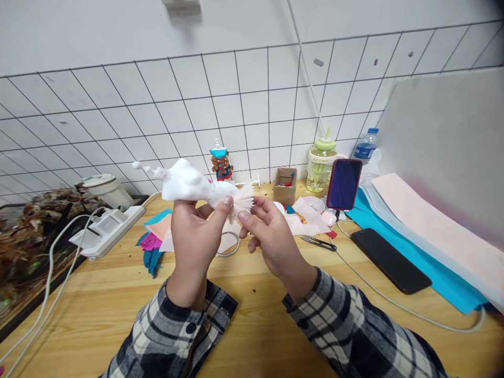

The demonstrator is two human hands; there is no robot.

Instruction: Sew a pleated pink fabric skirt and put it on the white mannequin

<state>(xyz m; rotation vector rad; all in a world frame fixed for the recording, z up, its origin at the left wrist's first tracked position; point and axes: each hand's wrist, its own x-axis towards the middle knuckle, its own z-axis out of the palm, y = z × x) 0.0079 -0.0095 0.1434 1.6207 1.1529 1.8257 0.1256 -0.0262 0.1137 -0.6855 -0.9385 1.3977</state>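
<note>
A white mannequin-like figure lies sideways in my left hand, whose fingers wrap round it from below. Its thin, knobbed end points left. At its right end a pale peach pleated paper fan spreads out against the figure. My left thumb presses on the fan's inner side. The thumb and fingers of my right hand pinch the fan's lower right edge. Both hands are raised above the wooden table. How the fan is fixed to the figure is hidden.
Thread snips and paper scraps lie to the right, near a propped phone and a flat black phone. A small box, a dressed figure and a green-lidded cup stand behind. A power strip sits left.
</note>
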